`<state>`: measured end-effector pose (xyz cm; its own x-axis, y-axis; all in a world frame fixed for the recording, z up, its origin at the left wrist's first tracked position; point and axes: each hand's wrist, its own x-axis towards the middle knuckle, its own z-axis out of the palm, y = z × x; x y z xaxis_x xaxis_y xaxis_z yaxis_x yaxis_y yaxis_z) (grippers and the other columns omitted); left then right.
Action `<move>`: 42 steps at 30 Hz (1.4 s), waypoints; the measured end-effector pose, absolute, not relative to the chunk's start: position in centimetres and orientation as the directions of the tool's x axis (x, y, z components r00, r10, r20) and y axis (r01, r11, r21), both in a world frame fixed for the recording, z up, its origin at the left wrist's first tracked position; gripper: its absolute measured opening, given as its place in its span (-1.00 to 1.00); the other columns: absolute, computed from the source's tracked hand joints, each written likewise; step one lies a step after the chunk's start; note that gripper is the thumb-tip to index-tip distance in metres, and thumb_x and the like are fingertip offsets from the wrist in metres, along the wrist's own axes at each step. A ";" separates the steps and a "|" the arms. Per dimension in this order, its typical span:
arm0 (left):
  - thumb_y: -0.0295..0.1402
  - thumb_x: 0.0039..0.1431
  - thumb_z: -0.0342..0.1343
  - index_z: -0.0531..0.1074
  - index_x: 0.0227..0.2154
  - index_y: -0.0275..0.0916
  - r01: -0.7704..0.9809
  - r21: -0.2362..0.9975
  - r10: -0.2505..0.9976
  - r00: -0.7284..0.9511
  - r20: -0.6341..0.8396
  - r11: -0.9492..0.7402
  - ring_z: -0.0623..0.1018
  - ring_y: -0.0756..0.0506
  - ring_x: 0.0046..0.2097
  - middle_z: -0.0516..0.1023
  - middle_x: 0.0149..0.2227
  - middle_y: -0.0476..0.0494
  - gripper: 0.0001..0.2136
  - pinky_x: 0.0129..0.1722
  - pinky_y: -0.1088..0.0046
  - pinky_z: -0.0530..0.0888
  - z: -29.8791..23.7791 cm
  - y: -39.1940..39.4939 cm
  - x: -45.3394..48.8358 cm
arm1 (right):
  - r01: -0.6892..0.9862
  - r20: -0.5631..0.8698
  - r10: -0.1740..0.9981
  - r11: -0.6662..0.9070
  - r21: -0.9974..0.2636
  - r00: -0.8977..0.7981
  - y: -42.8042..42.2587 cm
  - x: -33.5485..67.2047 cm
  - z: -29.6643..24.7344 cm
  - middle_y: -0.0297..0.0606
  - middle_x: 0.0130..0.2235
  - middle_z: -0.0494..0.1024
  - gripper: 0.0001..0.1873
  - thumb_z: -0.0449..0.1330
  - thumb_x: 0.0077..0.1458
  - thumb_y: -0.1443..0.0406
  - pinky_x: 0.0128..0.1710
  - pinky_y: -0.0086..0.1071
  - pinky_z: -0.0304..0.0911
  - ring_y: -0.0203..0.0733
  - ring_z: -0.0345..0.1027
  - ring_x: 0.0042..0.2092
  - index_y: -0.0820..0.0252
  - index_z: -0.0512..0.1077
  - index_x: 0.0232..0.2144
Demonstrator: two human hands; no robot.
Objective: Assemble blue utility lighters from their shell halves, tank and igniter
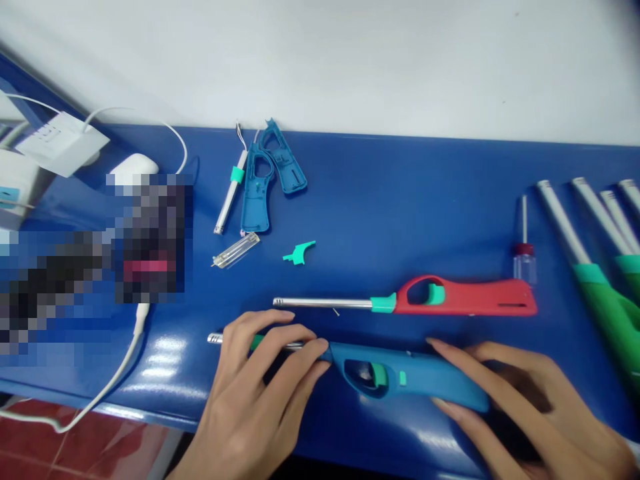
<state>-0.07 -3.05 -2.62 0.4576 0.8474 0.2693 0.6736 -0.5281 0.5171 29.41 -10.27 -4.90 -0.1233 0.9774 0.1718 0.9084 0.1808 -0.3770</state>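
- Glossy blue table (400, 200): teal-blue plastic gas lighter with a long metal tube (415, 377) lies flat near its front edge.
- Right hand (525, 400): fingers and thumb clasp the handle.
- Left hand (255, 380): fingers draped over the tube; whether it grips, I cannot tell.
- Likely step: steadying it; the next move calls for a firm hold at both ends.

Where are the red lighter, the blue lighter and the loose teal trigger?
red lighter (470, 298), head view, on its red handle.
blue lighter (435, 379), head view, on its blue handle.
teal trigger (299, 254), head view, on its middle.

Head-worn camera looks forward and down, close over the blue table (400, 200)
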 end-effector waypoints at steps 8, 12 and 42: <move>-0.63 0.34 0.22 0.53 -0.01 -0.27 0.675 0.512 0.844 0.469 0.259 -0.532 0.44 -0.23 0.11 0.57 -0.09 -0.16 -0.77 0.18 0.05 0.34 -2.9 -3.0 -0.1 | 0.922 0.165 0.979 0.174 -0.345 -0.123 -10.0 29.2 -4.9 -0.21 -0.02 0.48 -0.47 0.21 0.38 0.15 -0.58 -0.46 0.41 -0.22 0.60 -0.30 -0.20 0.35 0.35; -0.62 0.35 0.20 0.53 -0.02 -0.27 0.674 0.506 0.840 0.476 0.261 -0.538 0.44 -0.21 0.10 0.55 -0.10 -0.16 -0.78 0.17 0.10 0.35 -2.8 -2.8 0.0 | 0.917 0.192 0.974 0.184 -0.355 -0.121 -10.1 29.1 -4.8 -0.23 -0.03 0.48 -0.43 0.21 0.38 0.19 -0.62 -0.49 0.35 -0.29 0.56 -0.36 -0.22 0.32 0.38; -0.67 0.34 0.13 0.52 -0.10 -0.24 0.696 0.445 0.824 0.518 0.232 -0.563 0.46 -0.15 0.00 0.54 -0.15 -0.11 -0.77 -0.05 0.24 0.44 -1.9 -2.0 0.5 | 0.928 0.109 0.993 0.086 -0.362 -0.049 -10.8 28.6 -4.6 -0.24 -0.10 0.51 -0.51 0.17 0.37 0.07 -0.60 -0.46 0.40 -0.29 0.50 -0.45 -0.27 0.41 0.31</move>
